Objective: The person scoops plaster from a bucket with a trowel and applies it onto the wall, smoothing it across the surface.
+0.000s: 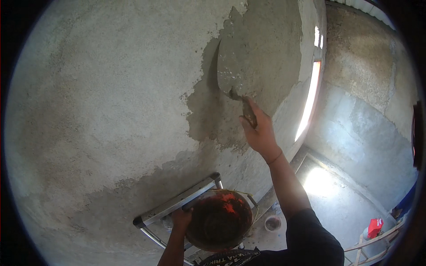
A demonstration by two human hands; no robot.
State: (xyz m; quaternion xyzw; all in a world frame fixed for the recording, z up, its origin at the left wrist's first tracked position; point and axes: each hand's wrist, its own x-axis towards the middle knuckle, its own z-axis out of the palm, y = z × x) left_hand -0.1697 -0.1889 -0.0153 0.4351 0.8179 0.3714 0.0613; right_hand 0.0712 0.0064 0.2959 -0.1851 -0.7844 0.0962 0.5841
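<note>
While your right hand (259, 131) is raised against the wall (102, 102), its fingers are wrapped tight round the handle of a trowel (230, 71), whose blade, smeared with grey mortar, points upward and lies flat on the wet plaster patch (262, 57). That patch is darker than the dry, pale render to its left, with a ragged edge running down from the top of the wall to below your wrist; a thin band sits round that wrist. Your left hand (181, 219) is low in the frame, closed on the near rim of a round bucket (219, 221), dark inside with red-orange showing through on its wall; how firm that grip is cannot be told, as the fingers are partly hidden by the rim. The bucket rests just beside the top rail of a metal ladder (177, 204), touching it. Far below on the right, a small pale tub (272, 223) stands on the floor (337, 195), and a red container (375, 227) sits near a wooden frame at the lower right edge. A bright narrow opening (310, 95) shows in the wall's corner.
</note>
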